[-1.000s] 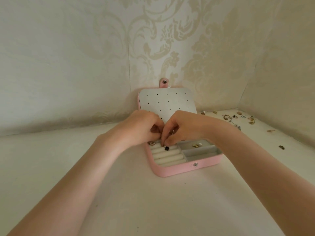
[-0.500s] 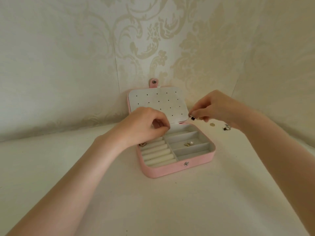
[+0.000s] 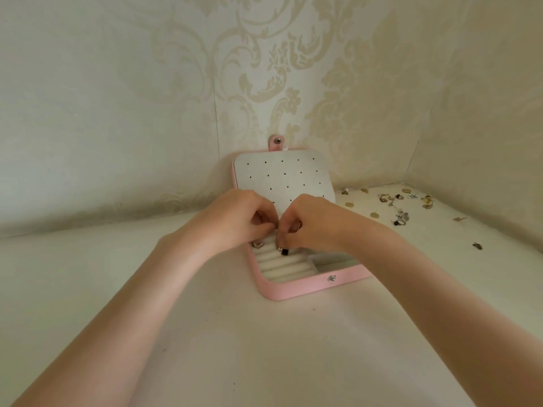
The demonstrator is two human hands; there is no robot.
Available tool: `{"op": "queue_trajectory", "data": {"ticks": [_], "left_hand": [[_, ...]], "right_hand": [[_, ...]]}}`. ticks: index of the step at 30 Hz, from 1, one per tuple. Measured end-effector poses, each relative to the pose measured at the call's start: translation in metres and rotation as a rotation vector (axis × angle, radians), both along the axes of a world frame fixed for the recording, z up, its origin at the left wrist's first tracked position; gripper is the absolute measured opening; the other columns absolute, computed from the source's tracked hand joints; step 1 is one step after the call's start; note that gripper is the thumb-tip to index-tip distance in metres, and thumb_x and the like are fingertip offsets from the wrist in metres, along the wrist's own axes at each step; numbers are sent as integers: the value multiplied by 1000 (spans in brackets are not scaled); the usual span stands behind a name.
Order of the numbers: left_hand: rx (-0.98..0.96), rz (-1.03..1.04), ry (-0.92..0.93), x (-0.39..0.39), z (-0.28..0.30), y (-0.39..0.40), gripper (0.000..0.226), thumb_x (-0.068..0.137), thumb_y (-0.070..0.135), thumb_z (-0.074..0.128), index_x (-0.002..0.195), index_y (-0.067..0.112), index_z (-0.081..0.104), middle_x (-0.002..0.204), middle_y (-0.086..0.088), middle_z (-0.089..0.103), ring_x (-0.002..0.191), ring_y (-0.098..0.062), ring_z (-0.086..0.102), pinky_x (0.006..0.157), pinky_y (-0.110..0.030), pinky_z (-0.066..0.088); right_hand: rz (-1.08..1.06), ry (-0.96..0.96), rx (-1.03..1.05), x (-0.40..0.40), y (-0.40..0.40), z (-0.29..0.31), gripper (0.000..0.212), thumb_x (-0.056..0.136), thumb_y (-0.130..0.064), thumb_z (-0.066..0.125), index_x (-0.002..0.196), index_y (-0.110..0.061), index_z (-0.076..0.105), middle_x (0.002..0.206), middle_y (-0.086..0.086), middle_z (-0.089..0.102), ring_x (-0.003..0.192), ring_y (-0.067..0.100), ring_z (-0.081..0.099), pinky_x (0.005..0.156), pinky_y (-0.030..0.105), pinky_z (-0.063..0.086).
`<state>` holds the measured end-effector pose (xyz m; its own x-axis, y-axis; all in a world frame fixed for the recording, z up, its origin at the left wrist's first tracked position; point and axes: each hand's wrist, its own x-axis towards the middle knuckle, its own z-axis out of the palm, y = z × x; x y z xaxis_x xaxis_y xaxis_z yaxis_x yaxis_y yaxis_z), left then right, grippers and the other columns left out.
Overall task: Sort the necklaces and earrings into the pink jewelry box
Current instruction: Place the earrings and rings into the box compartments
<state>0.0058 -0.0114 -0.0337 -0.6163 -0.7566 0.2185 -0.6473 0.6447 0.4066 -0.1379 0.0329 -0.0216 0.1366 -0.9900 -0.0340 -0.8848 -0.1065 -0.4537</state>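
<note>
The pink jewelry box [image 3: 296, 290] lies open on the white surface, its dotted white lid panel [image 3: 282, 177] leaning on the wall. My left hand [image 3: 241, 221] rests curled over the top of the ring rolls [image 3: 282, 267], its fingertips meeting those of my right hand. My right hand [image 3: 314, 224] pinches a small black earring [image 3: 284, 252] down against the rolls. A heart-shaped earring [image 3: 256, 244] sits at the left end of the rolls. My hands and right wrist hide most of the right compartments.
Several loose earrings [image 3: 401, 208] lie scattered on the surface to the right of the box, near the corner of the patterned walls. One small dark piece [image 3: 477, 245] lies apart, further right.
Half a second ago my right hand was up to the right of the lid, pinching the black earring. It has come back down to the rolls beside my left hand.
</note>
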Motion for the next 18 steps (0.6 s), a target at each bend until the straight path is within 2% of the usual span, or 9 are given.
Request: {"op": "queue_trajectory", "data": {"ticks": [2, 5, 7, 10, 12, 15, 18], "left_hand": [[-1, -2, 4, 0, -1, -1, 16, 83, 11, 58, 87, 21, 71, 82, 6, 70, 68, 1, 56, 64, -10, 40], [1, 5, 8, -1, -1, 0, 18, 83, 11, 57, 87, 21, 71, 84, 5, 70, 75, -5, 60, 70, -18, 46], [-9, 7, 2, -3, -1, 1, 18, 83, 12, 57, 87, 22, 72, 83, 7, 70, 76, -4, 61, 71, -18, 46], [-13, 13, 2, -6, 0, 0, 16, 83, 13, 58, 87, 23, 72, 76, 10, 67, 69, 3, 57, 62, -8, 41], [-24, 12, -9, -9, 1, 0, 15, 84, 13, 59, 85, 22, 71, 71, 10, 64, 64, 4, 54, 55, -5, 37], [-31, 5, 1, -11, 1, -1, 14, 84, 13, 59, 85, 21, 71, 72, 7, 65, 64, 1, 55, 55, -7, 37], [-36, -2, 39, -13, 1, -3, 14, 82, 11, 60, 83, 19, 72, 75, 5, 69, 63, 2, 58, 58, -8, 40]], "right_hand": [[4, -18, -12, 2, 3, -1, 11, 78, -12, 65, 72, -20, 67, 66, -6, 58, 59, 5, 47, 57, 20, 40], [14, -62, -45, 3, 10, -2, 13, 81, -5, 61, 79, -13, 70, 75, 1, 64, 58, 3, 48, 56, 12, 41], [3, -67, -71, 3, 14, -3, 15, 83, -5, 59, 85, -9, 73, 84, 7, 70, 63, 8, 53, 61, 17, 45], [3, -11, -89, 2, 17, -3, 18, 84, -5, 56, 90, -8, 73, 94, 10, 70, 87, 20, 61, 70, 24, 46], [14, 18, -95, 3, 19, -2, 19, 84, -4, 55, 92, -5, 72, 95, 13, 69, 91, 24, 62, 67, 26, 46], [22, 13, -59, 1, 20, 1, 16, 80, -3, 60, 90, -5, 73, 86, 12, 71, 75, 19, 64, 68, 27, 49], [-6, -121, 25, -14, 21, 12, 13, 78, -4, 63, 87, -8, 73, 72, 4, 70, 56, 9, 61, 67, 22, 53]]}}
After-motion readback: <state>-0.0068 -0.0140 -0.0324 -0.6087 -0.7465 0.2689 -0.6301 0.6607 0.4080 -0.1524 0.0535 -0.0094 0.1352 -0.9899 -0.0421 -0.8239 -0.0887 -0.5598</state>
